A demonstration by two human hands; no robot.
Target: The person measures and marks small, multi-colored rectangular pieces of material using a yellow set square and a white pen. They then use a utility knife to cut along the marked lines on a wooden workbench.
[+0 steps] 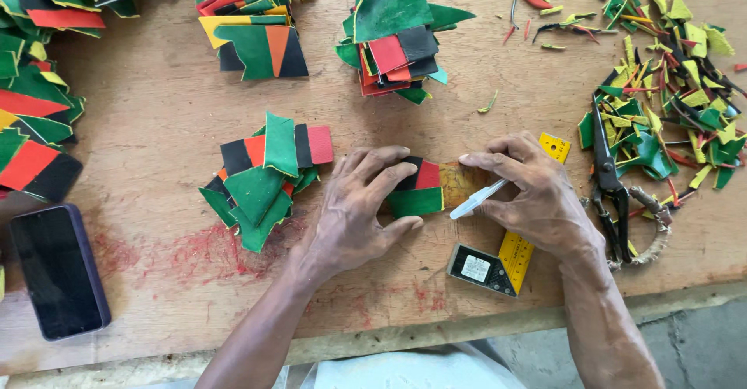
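Note:
My left hand (358, 206) presses flat on a small patchwork piece (420, 190) of black, red and green fabric near the middle of the wooden table (156, 117). My right hand (533, 194) grips a white pen (476, 200), its tip at the piece's right edge where a brownish template (459, 183) lies. Under my right hand runs a yellow square ruler (515, 255) with a black base (478, 268).
Stacks of cut green, red, black and yellow pieces lie left of my left hand (264, 175), at top middle (397, 39), top left (253, 23) and far left (31, 117). Black scissors (608, 179) and a scrap heap (677, 85) lie right. A dark phone (58, 271) rests lower left.

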